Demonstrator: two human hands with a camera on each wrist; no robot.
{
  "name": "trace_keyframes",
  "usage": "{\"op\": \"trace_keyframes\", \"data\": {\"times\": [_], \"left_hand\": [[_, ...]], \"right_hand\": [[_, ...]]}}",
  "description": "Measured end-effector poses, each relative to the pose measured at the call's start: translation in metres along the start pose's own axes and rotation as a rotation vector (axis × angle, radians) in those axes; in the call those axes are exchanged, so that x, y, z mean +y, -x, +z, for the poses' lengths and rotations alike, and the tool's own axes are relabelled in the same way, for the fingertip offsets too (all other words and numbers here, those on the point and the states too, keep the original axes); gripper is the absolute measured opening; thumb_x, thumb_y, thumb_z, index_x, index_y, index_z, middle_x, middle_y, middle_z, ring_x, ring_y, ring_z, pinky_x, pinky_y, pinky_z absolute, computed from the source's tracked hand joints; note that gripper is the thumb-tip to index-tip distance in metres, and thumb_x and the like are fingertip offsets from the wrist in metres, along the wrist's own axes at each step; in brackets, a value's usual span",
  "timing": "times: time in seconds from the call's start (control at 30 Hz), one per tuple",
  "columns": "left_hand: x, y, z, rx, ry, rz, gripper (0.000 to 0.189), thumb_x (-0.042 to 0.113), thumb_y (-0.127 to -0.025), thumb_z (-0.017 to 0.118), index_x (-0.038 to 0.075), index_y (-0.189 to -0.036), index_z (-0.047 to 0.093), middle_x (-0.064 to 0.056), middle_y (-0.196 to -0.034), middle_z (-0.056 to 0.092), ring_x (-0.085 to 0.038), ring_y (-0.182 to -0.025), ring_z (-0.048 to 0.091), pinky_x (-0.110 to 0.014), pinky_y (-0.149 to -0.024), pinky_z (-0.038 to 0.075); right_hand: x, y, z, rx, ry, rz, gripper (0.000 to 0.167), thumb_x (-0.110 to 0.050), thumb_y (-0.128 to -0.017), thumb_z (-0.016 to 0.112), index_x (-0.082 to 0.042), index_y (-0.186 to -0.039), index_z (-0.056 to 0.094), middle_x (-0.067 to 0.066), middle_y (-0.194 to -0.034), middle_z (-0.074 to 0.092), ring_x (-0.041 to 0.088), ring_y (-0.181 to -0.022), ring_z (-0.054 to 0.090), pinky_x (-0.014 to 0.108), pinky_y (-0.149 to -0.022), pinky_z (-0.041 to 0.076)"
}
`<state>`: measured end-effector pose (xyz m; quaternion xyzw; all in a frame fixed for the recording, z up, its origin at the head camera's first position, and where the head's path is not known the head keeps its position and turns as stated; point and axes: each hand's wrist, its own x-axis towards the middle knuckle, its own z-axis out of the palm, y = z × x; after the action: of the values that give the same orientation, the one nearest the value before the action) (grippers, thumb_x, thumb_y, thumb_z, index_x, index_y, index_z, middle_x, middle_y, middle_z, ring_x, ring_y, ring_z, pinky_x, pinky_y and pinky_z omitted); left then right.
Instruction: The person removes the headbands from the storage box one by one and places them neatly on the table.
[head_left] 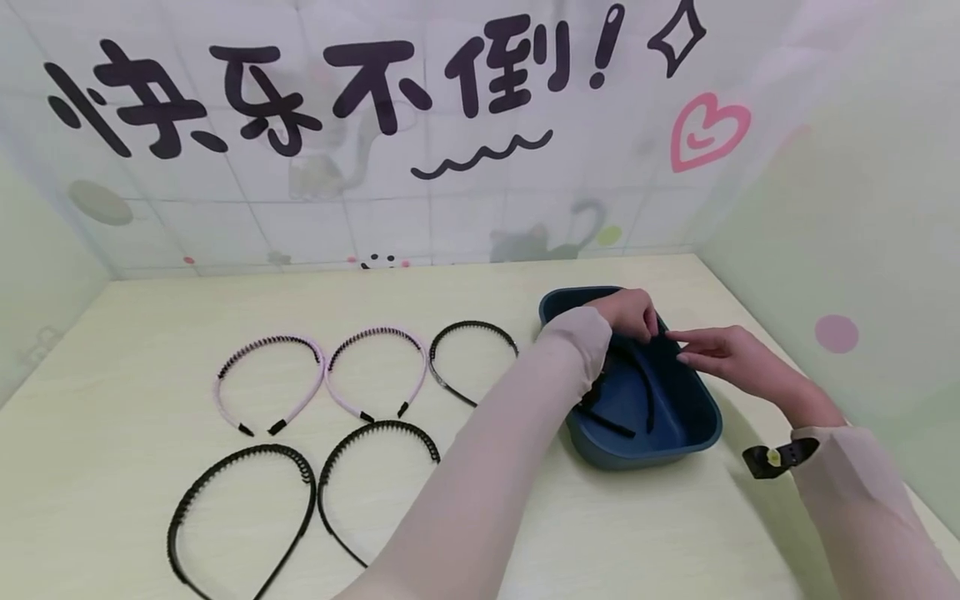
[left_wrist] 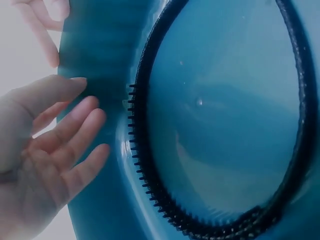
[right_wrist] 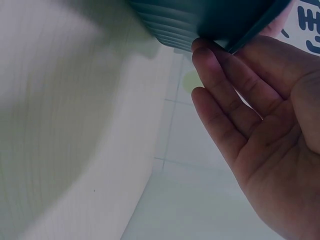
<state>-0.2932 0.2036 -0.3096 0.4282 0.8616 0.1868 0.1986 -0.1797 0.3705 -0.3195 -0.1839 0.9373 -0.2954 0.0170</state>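
Note:
A dark blue basin stands at the right of the table with black headbands lying inside. In the left wrist view, one black headband shows small comb teeth along its band. My left hand reaches over the basin at its right rim. Its fingers are loosely bent, and nothing shows between them and the thumb. From outside, my right hand touches the right rim with its fingertips, fingers nearly straight. The right wrist view has those fingers against the outer wall. My left sleeve hides part of the basin.
Left of the basin lie two pink headbands with black teeth and a thin black headband. Two more black headbands lie nearer the front; my left sleeve covers part of one. A wall rises along the right side.

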Motion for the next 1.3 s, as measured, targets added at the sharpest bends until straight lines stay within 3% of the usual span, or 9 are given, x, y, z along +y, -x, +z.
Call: {"op": "trace_keyframes", "data": {"times": [0.2,0.37,0.57,0.8,1.03,1.3], "left_hand": [[-0.001,0.000,0.000,-0.077,-0.038,-0.047,0.023,0.010,-0.084,0.065,0.011,-0.106,0.070,0.004,-0.105,0.065,-0.006,-0.097,0.055,-0.013,-0.076,0.041],[-0.002,0.001,-0.001,-0.134,-0.047,-0.106,0.026,0.010,-0.084,0.065,0.015,-0.110,0.069,0.006,-0.110,0.064,-0.006,-0.103,0.053,-0.015,-0.081,0.040],[-0.002,0.003,0.000,-0.189,-0.035,-0.121,0.029,0.001,-0.084,0.062,0.015,-0.108,0.069,0.004,-0.109,0.063,-0.009,-0.100,0.052,-0.018,-0.080,0.043],[-0.008,-0.001,0.004,-0.156,-0.026,-0.149,0.033,-0.003,-0.081,0.061,0.019,-0.104,0.071,0.006,-0.104,0.063,-0.008,-0.092,0.052,-0.017,-0.073,0.043],[-0.012,-0.002,0.008,-0.151,-0.009,-0.190,0.038,-0.006,-0.078,0.062,0.020,-0.103,0.071,0.006,-0.107,0.062,-0.010,-0.094,0.051,-0.019,-0.071,0.044],[-0.020,-0.015,0.020,-0.095,0.008,-0.191,0.034,-0.007,-0.081,0.058,0.020,-0.092,0.073,0.008,-0.099,0.062,-0.010,-0.089,0.053,-0.018,-0.069,0.043]], "right_hand": [[0.000,0.000,0.000,-0.006,0.016,0.020,0.037,-0.007,-0.090,0.057,0.006,-0.125,0.053,0.020,-0.102,0.064,0.021,-0.089,0.063,0.024,-0.072,0.050],[0.000,-0.002,-0.001,-0.006,0.017,0.023,0.037,-0.008,-0.091,0.057,0.005,-0.125,0.053,0.018,-0.101,0.065,0.020,-0.089,0.063,0.024,-0.072,0.050],[0.001,-0.001,-0.001,-0.013,0.017,0.028,0.038,-0.008,-0.091,0.057,0.006,-0.126,0.052,0.017,-0.100,0.065,0.024,-0.089,0.063,0.026,-0.072,0.050],[0.002,0.001,0.000,-0.002,0.007,0.043,0.038,-0.009,-0.091,0.057,0.005,-0.126,0.053,0.019,-0.103,0.064,0.026,-0.091,0.063,0.028,-0.074,0.050],[0.002,0.002,0.001,-0.002,-0.006,0.048,0.038,-0.009,-0.091,0.057,0.005,-0.126,0.053,0.018,-0.103,0.064,0.023,-0.089,0.063,0.025,-0.073,0.050],[0.004,0.001,0.001,0.013,-0.034,0.024,0.037,-0.007,-0.090,0.058,0.005,-0.124,0.054,0.012,-0.094,0.067,0.011,-0.083,0.062,0.023,-0.072,0.049]]}}
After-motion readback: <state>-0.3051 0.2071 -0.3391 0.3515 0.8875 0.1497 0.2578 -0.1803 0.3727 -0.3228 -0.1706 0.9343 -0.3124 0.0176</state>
